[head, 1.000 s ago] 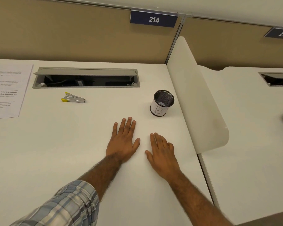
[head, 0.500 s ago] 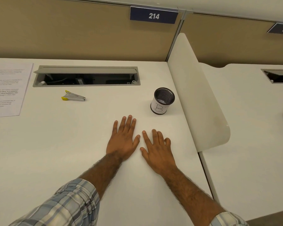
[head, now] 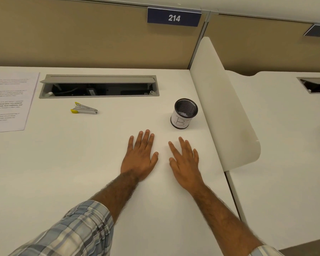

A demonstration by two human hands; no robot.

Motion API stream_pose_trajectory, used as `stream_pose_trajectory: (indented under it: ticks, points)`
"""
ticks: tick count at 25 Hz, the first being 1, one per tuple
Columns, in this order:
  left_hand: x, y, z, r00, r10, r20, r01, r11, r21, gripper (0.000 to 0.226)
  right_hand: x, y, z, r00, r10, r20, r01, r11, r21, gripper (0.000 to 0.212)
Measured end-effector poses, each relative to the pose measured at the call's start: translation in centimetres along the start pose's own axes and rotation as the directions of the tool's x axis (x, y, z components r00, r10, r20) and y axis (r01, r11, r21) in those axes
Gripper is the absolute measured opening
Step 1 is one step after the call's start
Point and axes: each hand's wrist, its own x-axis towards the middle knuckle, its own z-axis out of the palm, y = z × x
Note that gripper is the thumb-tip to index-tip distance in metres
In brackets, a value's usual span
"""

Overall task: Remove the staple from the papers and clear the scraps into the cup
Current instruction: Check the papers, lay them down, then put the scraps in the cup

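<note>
Two flat hands, fingers spread and empty, rest on the table (head: 63, 172): left hand (head: 139, 157), right hand (head: 185, 163). Far left, nearer the left hand, lie the papers (head: 7, 100); between, the remover (head: 84, 110), long axis crosswise. Near the right hand stands the cup (head: 185, 113).

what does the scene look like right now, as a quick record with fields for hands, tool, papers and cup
left hand: flat on the desk, fingers straight, holding nothing
right hand: flat on the desk beside the left, holding nothing
staple remover: lying on the desk, untouched, left of the hands and farther back
papers: far left, partly cut off by the view
cup: upright, black mesh, label marked B, beyond the right hand, apart from it
staple: too small to tell
</note>
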Motion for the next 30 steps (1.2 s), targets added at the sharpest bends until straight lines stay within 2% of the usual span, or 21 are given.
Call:
stream_pose_trajectory:
  ticks: [3,9,14,19,21,23,24,25,26,27,29,30]
  points:
    - [0.0,0.1,-0.1,1.000,-0.003,0.012,0.003,1.000,0.005,0.073,-0.6,0.4,-0.3,0.999,0.033,-0.015,-0.034,0.999,-0.034,0.063]
    - [-0.1,0.1,-0.2,1.000,-0.003,0.011,0.003,1.000,0.001,0.075,-2.0,-0.4,0.8,1.000,-0.017,0.017,0.020,0.976,-0.218,0.060]
    - [0.0,0.0,0.0,1.000,-0.011,0.017,0.011,1.000,0.013,0.075,-1.8,-0.8,1.7,1.000,0.000,0.000,0.000,0.944,-0.329,0.062]
    - [0.1,0.0,0.0,1.000,-0.003,0.013,0.003,1.000,0.010,0.075,-1.5,-2.3,1.6,1.000,0.024,-0.001,-0.022,0.925,-0.381,0.064]
    - [0.0,0.0,0.0,1.000,-0.005,0.013,0.005,1.000,0.002,0.075,-1.0,-2.5,1.3,0.999,0.050,0.003,-0.047,0.957,-0.288,0.061]
    - [-0.1,0.0,0.0,1.000,0.001,-0.002,-0.001,1.000,-0.006,0.073,0.0,-2.2,0.6,0.993,0.117,-0.016,-0.117,0.993,0.031,0.052]
    - [-0.1,0.0,-0.1,1.000,0.003,-0.008,-0.003,1.000,-0.014,0.073,0.5,-2.2,-0.2,0.985,0.166,-0.047,-0.149,0.959,0.243,0.046]
    - [-0.1,-0.1,-0.1,1.000,0.005,-0.013,-0.005,1.000,-0.021,0.072,0.9,-2.3,-1.3,0.966,0.248,-0.068,-0.193,0.874,0.446,0.040]
    - [-0.1,-0.1,-0.1,1.000,0.007,-0.014,-0.007,1.000,-0.024,0.072,1.1,-2.5,-2.4,0.933,0.358,-0.038,-0.251,0.722,0.645,0.035]
    - [-0.1,-0.1,-0.1,1.000,0.008,-0.012,-0.008,1.000,-0.020,0.072,1.4,-2.6,-3.6,0.893,0.446,0.061,-0.308,0.506,0.806,0.032]
    - [-0.1,0.0,-0.2,1.000,0.004,0.003,-0.004,1.000,-0.008,0.073,1.8,-2.7,-5.5,0.830,0.461,0.313,-0.390,0.079,0.917,0.029]
    - [-0.1,0.0,-0.3,1.000,0.002,0.006,-0.002,1.000,-0.009,0.073,1.9,-2.6,-6.2,0.813,0.427,0.395,-0.410,-0.061,0.910,0.029]
